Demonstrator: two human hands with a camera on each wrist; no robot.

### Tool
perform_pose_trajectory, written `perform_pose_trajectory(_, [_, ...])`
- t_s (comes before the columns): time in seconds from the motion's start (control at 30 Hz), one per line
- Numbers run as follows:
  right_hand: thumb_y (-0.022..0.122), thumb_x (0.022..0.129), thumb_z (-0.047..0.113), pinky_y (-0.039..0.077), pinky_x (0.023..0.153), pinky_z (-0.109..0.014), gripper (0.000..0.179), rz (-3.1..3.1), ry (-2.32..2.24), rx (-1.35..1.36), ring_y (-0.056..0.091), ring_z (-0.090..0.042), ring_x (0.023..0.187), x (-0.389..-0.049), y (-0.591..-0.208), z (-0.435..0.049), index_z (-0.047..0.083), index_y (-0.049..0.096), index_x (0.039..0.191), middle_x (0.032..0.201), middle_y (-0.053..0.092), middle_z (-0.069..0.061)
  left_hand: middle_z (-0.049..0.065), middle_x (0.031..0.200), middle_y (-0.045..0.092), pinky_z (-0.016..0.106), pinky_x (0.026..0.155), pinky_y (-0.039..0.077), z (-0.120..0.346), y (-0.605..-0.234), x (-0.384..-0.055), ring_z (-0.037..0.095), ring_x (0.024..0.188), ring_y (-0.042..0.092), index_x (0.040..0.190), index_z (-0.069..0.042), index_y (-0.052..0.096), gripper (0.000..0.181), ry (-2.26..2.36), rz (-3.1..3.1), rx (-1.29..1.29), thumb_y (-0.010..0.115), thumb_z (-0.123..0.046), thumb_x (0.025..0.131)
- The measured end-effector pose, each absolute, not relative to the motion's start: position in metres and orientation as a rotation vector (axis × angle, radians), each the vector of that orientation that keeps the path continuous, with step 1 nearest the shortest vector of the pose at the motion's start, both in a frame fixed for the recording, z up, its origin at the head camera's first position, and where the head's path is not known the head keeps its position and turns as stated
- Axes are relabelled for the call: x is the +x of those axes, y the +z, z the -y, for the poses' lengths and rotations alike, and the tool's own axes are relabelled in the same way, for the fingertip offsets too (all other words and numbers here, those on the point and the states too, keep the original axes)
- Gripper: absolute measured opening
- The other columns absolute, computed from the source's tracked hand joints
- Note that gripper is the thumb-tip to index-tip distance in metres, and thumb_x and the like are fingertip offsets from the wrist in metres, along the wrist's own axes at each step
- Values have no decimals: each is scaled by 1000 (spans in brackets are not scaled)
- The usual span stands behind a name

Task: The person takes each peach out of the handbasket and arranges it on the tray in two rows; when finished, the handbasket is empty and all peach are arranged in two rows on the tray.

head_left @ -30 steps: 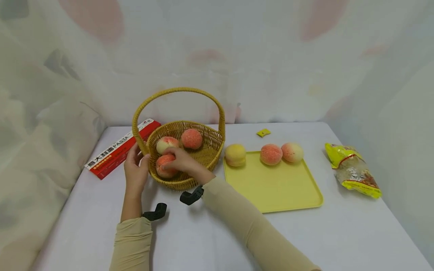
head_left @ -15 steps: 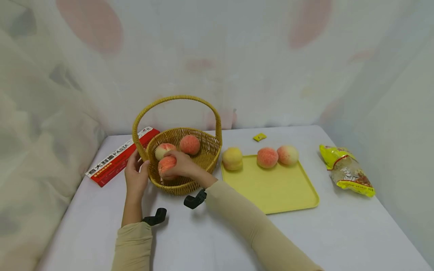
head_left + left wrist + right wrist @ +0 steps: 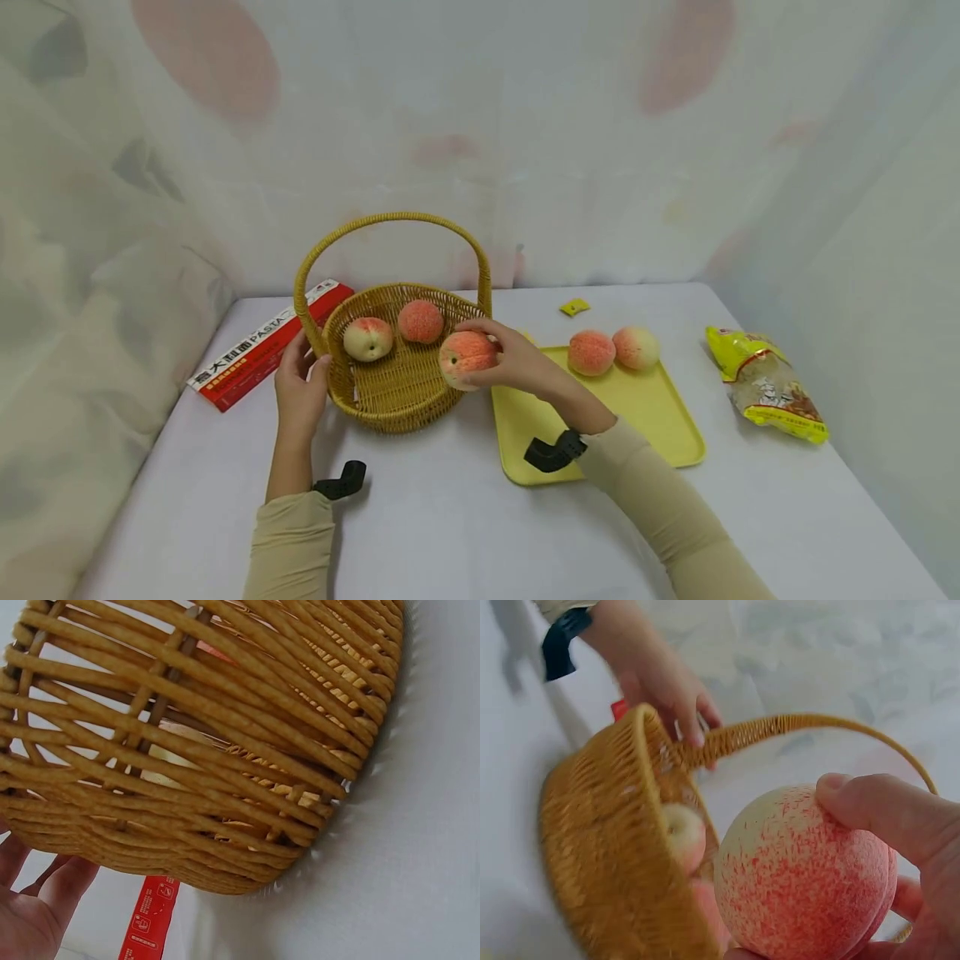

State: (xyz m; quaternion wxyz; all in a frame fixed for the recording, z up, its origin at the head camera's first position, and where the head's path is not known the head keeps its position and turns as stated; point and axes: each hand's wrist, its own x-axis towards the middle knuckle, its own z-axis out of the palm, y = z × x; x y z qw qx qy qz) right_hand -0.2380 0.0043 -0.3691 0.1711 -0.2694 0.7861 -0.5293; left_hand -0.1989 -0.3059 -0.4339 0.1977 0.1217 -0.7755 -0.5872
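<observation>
A pink-and-cream peach is gripped in my right hand, which is over the basket's right rim. The right wrist view shows the thumb on top of this peach and fingers beneath. My left hand holds the wicker basket at the left foot of its handle, thumb in front and fingers behind. Inside the basket lie a cream peach and a red peach. In the left wrist view the woven wall fills most of the picture, with the left hand at its lower edge.
A yellow tray lies right of the basket, bearing a red peach and a pale peach. Behind it is a small yellow packet. A red pasta box sits at left, a yellow food bag at far right.
My right hand has lifted the peach from the basket's left front and carried it right, to the right rim. The left hand stays at the handle.
</observation>
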Motion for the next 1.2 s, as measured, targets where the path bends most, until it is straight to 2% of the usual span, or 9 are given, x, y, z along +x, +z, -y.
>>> perform_pose_trajectory(0.23, [77,74,19,44,90,-41,67,-2257,-1498,-678,48,-21,112,-220,-396,-60,18,46,133,126,51,-1,-1,143,39,38,103,37,306,-435,-201,22,129,40,142,-31,33,52,-1635,2186,356,49,-14,95])
perform_pose_trajectory(0.4, [78,73,20,42,91,-39,65,-2341,-1420,-667,49,-20,107,-207,-420,-78,15,49,131,123,53,-2,-1,142,40,38,104,36,306,-436,-200,23,129,40,141,-30,34,52,-1631,2168,363,49,-12,95])
perform_pose_trajectory(0.63, [78,73,25,42,89,-37,65,-2387,-1319,-655,47,-19,110,-190,-444,-90,17,49,131,125,51,-1,0,142,40,38,104,35,305,-436,-201,24,129,39,141,-29,35,53,-1643,2145,355,49,-9,94])
perform_pose_trajectory(0.93, [78,73,29,38,97,-44,65,-2381,-1229,-748,44,-19,117,-179,-447,-91,17,50,130,125,51,2,0,142,40,38,104,35,304,-433,-200,23,129,40,142,-29,34,53,-1640,2150,345,48,-9,95])
perform_pose_trajectory(1.2, [76,74,32,43,89,-37,67,-2405,-1095,-889,47,-19,110,-175,-443,-88,15,48,132,122,51,-2,-1,142,40,37,105,35,304,-434,-201,22,129,39,142,-29,33,53,-1646,2158,359,48,-9,95])
